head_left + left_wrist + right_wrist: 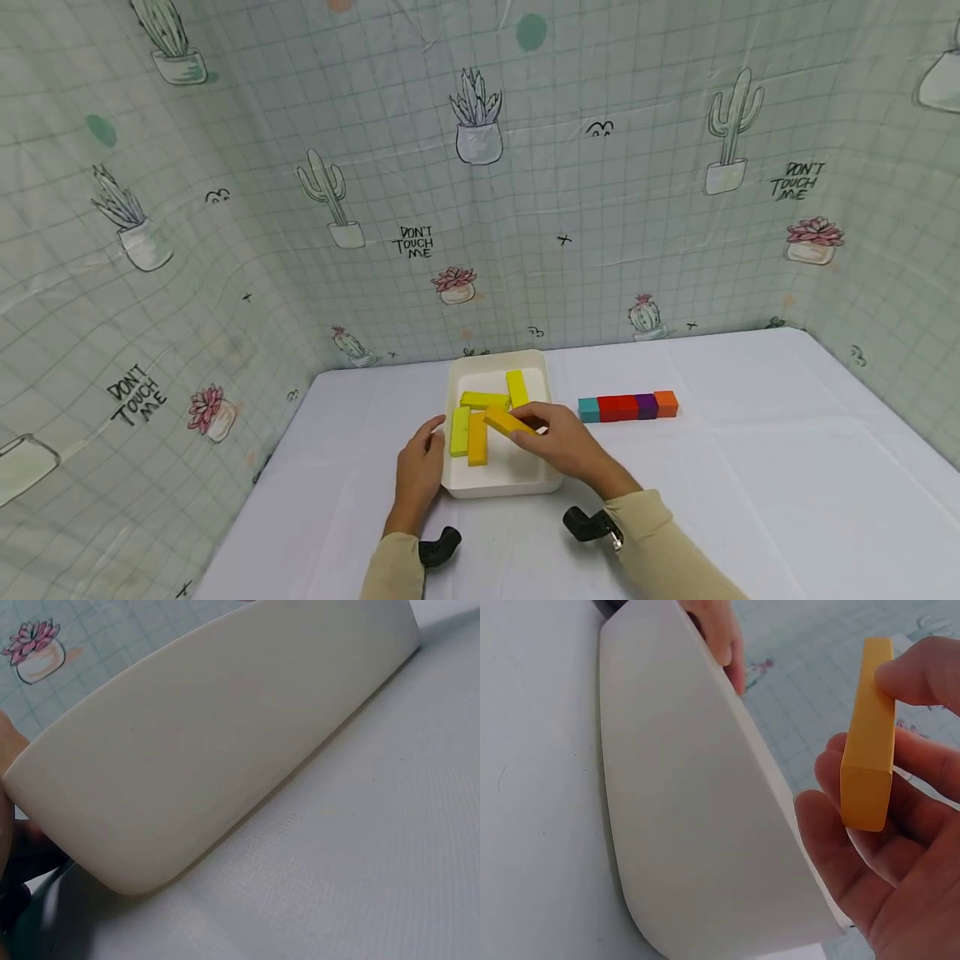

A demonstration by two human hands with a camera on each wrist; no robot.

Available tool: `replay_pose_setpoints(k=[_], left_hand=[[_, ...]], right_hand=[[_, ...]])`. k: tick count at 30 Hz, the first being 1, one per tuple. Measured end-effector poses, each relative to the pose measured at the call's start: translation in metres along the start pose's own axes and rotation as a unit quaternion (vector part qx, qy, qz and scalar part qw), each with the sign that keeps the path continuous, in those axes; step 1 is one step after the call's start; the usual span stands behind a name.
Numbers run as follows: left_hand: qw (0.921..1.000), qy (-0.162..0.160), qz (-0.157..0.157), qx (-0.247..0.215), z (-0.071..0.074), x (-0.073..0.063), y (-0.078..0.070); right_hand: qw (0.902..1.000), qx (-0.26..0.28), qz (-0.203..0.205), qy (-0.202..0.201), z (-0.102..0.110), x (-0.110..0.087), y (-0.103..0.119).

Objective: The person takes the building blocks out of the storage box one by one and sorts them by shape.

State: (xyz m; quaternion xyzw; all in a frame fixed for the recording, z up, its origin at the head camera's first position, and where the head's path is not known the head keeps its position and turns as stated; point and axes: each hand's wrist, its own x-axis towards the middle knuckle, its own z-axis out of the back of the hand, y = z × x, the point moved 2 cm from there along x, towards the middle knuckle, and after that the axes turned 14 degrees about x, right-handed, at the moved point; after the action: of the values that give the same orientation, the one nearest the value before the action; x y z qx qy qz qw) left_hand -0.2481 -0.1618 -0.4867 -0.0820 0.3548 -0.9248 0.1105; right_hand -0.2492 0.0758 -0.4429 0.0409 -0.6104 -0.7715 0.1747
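Over a white tray (517,479), my right hand (566,440) pinches a yellow-orange block (508,420) between thumb and fingers. The right wrist view shows that block (870,735) tilted, its end facing the camera. My left hand (420,467) holds the tray's left side at the rim; its far fingers are mostly hidden. Inside the tray lie a yellow-green block (460,432), another yellow-orange block (477,439), a yellow block lying crosswise (483,400) and a yellow block at the back (517,387). The left wrist view shows the tray's outer wall (217,735).
To the right of the tray, a row of small cubes in teal, red, purple and orange (626,407) stands on the white-covered table (750,467). A cloth printed with cacti (570,208) hangs behind and at both sides. Each wrist wears a black device (588,523).
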Motion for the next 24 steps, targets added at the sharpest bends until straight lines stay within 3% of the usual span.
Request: replay_pose_setpoints(k=[6, 14, 24], left_hand=[[1.0, 0.003, -0.002, 0.002, 0.0, 0.0, -0.003], [0.9999, 0.003, 0.004, 0.012, 0.0, -0.001, 0.003], [1.0, 0.004, 0.0, 0.007, 0.001, -0.001, -0.001]], right_hand=[[0.9994, 0.035, 0.0, -0.007, 0.011, -0.007, 0.001], [0.9991, 0.038, -0.009, -0.018, 0.02, -0.018, -0.001], [0.9967, 0.052, -0.025, -0.057, 0.037, -0.031, -0.007]])
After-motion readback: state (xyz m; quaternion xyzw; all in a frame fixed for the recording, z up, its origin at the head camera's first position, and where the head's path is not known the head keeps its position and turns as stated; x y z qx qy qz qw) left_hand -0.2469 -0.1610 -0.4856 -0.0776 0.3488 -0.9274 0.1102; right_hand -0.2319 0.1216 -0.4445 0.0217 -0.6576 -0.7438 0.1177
